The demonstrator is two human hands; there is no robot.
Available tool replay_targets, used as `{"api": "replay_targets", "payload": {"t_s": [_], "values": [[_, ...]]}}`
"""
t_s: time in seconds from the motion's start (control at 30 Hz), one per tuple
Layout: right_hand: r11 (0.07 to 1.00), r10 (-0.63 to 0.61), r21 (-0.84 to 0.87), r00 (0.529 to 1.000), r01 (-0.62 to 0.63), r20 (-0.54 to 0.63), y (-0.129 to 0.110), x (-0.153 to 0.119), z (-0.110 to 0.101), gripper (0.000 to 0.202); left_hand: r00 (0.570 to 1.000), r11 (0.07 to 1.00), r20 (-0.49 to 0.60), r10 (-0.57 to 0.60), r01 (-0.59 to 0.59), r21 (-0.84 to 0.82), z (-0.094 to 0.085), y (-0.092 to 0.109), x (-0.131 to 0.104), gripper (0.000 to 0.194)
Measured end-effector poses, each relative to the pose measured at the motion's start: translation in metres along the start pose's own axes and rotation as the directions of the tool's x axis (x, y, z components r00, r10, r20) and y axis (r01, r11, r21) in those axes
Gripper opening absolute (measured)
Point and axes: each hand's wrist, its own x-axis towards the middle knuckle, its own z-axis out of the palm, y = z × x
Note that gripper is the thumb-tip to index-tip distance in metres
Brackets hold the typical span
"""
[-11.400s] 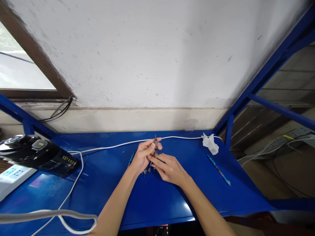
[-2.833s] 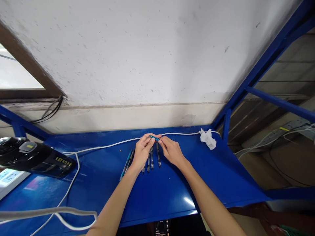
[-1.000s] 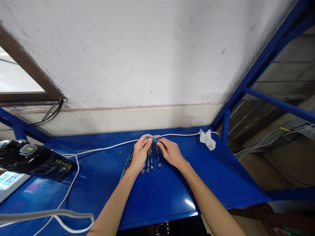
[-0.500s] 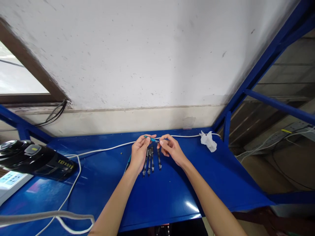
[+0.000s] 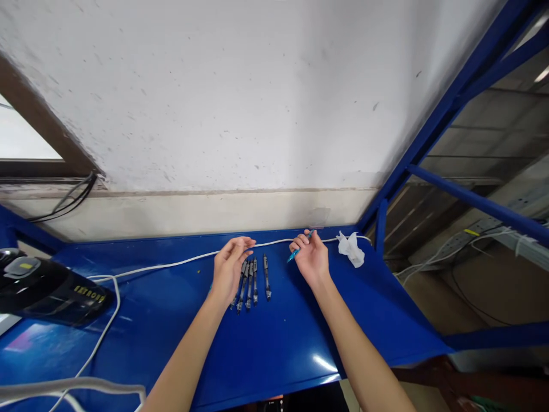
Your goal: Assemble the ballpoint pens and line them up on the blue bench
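The right hand [image 5: 312, 257] is closed around a teal pen [image 5: 293, 256], its palm turned partly up and the fingers curled over the middle of the pen. The pen slants, one end pointing down to the near left and the other showing beyond the fingers at the far right. The hand is raised over the far part of a blue table [image 5: 266, 349].

To its left, well apart, the left hand [image 5: 229, 268] is loosely open, fingers bent and pointing right. Just beside and partly behind it, a cluster of dark pens [image 5: 249, 286] lies side by side on the table, lengthwise from far to near. A single dark pen [image 5: 266, 277] lies a little to the right of them, between the two hands.

Farther out, a white cable [image 5: 180, 262] runs across the far side of the table, behind the hands. A crumpled white tissue [image 5: 351, 249] rests near its right end. At the left, a black bottle [image 5: 54, 292] lies tilted, with a white cord [image 5: 107, 327] curving past it. A pale wall [image 5: 214, 114] rises behind the table.
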Motion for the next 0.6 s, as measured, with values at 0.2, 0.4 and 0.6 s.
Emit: {"api": "replay_targets", "payload": {"t_s": [0.2,0.4,0.6], "values": [[0.996,0.000,0.088,0.999,0.004,-0.046,-0.017,-0.002,-0.010,0.040,0.993,0.973,-0.098,-0.070,0.047,-0.227,-0.008,0.011,0.008,0.030],[0.989,-0.041,0.139,0.995,0.054,-0.093,-0.025,-0.002,-0.013,0.036,0.982,0.943,-0.146,-0.121,0.068,-0.326,-0.012,0.017,0.010,0.031],[0.988,-0.050,0.140,0.997,0.059,-0.066,-0.026,-0.002,-0.015,0.035,0.980,0.934,-0.152,-0.128,0.067,-0.350,-0.014,0.018,0.010,0.029]]}}
